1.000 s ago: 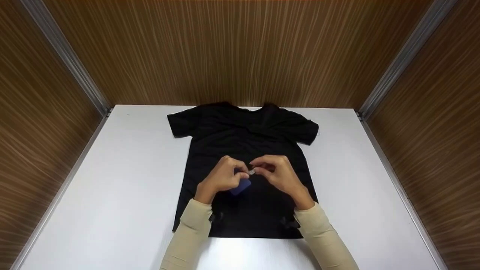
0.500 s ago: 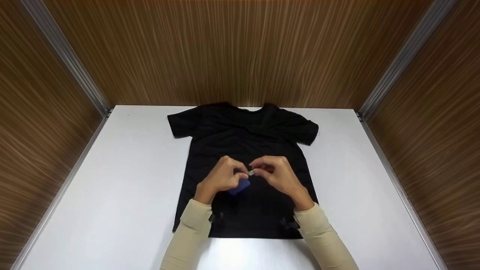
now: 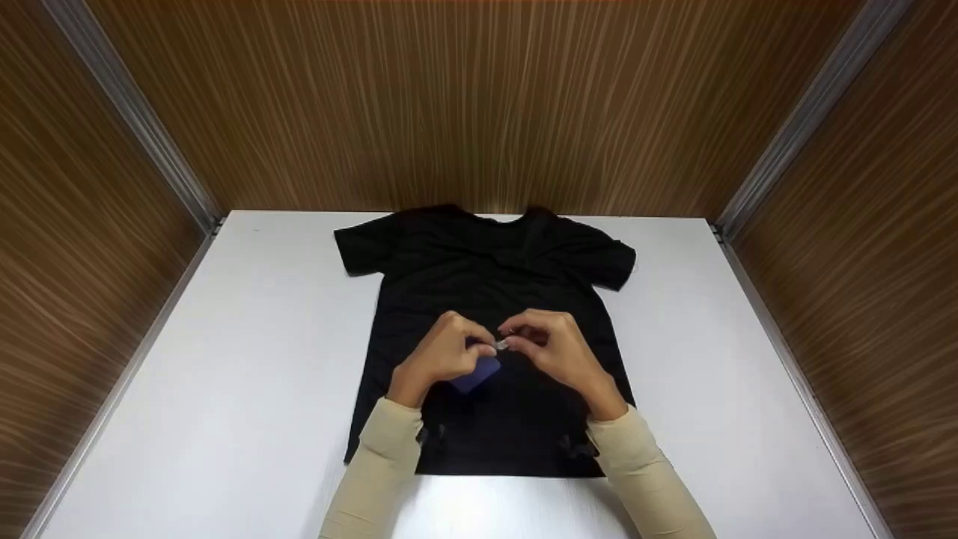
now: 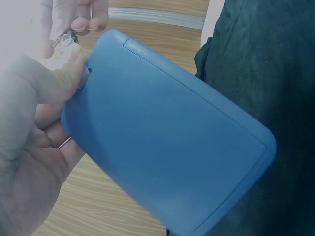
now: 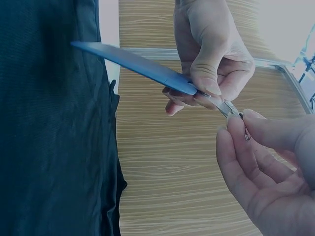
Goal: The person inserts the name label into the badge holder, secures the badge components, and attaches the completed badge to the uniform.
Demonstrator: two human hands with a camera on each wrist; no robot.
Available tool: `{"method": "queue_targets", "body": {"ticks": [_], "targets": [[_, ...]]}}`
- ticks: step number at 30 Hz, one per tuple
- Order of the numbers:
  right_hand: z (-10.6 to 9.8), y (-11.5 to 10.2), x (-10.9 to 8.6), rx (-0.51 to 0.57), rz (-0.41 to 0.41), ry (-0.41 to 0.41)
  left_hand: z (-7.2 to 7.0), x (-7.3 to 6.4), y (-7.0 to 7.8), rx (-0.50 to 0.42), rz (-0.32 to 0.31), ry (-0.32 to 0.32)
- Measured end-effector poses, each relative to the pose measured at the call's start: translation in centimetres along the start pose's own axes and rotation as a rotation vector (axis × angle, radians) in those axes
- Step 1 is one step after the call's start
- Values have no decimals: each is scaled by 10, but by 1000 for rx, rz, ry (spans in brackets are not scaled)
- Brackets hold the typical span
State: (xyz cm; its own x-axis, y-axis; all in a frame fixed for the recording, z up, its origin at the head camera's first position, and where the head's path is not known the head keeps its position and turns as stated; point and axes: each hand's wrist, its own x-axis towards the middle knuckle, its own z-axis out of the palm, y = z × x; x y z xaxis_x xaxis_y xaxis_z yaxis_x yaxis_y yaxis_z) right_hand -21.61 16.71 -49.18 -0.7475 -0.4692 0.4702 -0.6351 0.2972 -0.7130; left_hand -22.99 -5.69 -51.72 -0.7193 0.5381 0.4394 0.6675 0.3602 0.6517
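A blue badge holder [image 4: 167,128], flat and rounded at the corners, hangs tilted from a short clear strap with a metal clip [image 5: 228,108]. My left hand [image 3: 441,353] pinches the strap between thumb and fingers close to the holder's slot. Facing it, my right hand [image 3: 561,348] pinches the metal end of the clip with thumb and fingertips. In the right wrist view the holder shows nearly edge-on. Both hands are over a black short-sleeved T-shirt [image 3: 486,292], which lies spread out with its neck toward the back wall.
The T-shirt lies on a white table [image 3: 262,359]. A wood-grain back panel [image 3: 479,105] rises at the table's far edge, with matching side panels [image 3: 75,247] to left and right. Metal rails [image 3: 142,120] run along the corners.
Both hands stay almost in place. The fingertips and the clip shift very slightly, and the blue badge holder sways a little below the left hand.
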Motion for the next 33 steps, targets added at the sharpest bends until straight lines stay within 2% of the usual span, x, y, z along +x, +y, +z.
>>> {"method": "queue_targets", "body": {"ticks": [7,14,19,24,33], "targets": [[-3,-2,-1,105,5,-4,1,1,-1,-85,-15,-25],[-4,-5,-1,183,29,40,3,3,-1,-88,22,3],[-3,-6,-1,195,31,69,6,5,0,-103,68,54],[-3,-6,0,203,36,82,7,7,0,-39,89,114],[-6,-3,0,226,-9,57,8,5,-1,-123,73,86]]}}
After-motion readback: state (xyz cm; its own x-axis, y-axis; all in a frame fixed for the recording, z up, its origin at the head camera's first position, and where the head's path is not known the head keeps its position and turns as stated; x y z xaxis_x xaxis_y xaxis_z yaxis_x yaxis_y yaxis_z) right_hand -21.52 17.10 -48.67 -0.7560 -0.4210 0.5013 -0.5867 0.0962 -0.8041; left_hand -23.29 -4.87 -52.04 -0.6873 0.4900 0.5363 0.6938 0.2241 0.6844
